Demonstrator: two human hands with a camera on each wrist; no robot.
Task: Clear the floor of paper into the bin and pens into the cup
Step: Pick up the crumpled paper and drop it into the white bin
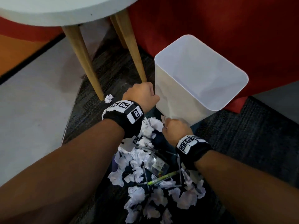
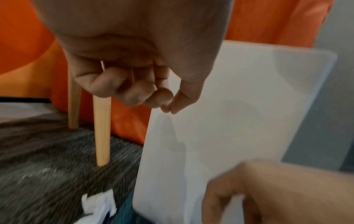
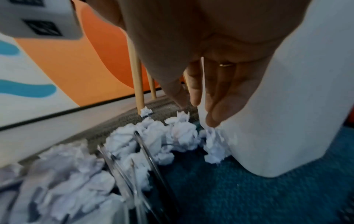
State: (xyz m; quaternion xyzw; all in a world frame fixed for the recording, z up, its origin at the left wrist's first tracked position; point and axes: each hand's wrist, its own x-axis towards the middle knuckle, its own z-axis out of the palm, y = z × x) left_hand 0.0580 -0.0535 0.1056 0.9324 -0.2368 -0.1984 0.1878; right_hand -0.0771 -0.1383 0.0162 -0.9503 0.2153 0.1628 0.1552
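A white bin point(image 1: 174, 101) stands upright on the carpet, nothing showing inside it. In front of it lies a heap of crumpled paper point(image 1: 137, 172) mixed with pens, among them a green pen point(image 1: 161, 177) and a black pen point(image 1: 144, 173). Something of clear plastic point(image 1: 156, 164), perhaps the cup, lies in the heap. My left hand point(image 1: 142, 96) is a fist at the bin's left corner; its curled fingers point(image 2: 134, 94) hold nothing. My right hand point(image 1: 174, 128) hangs at the bin's near corner, its fingers point(image 3: 218, 106) straight and pointing down just above a paper ball point(image 3: 214, 144), against the bin point(image 3: 287, 121).
A round white table point(image 1: 64, 12) on wooden legs point(image 1: 84, 62) stands at the left of the bin point(image 2: 229, 121). One stray paper ball point(image 1: 108, 98) lies by the nearest leg. Red upholstery point(image 1: 226, 21) rises behind the bin. Pale hard floor point(image 1: 32, 110) borders the carpet on the left.
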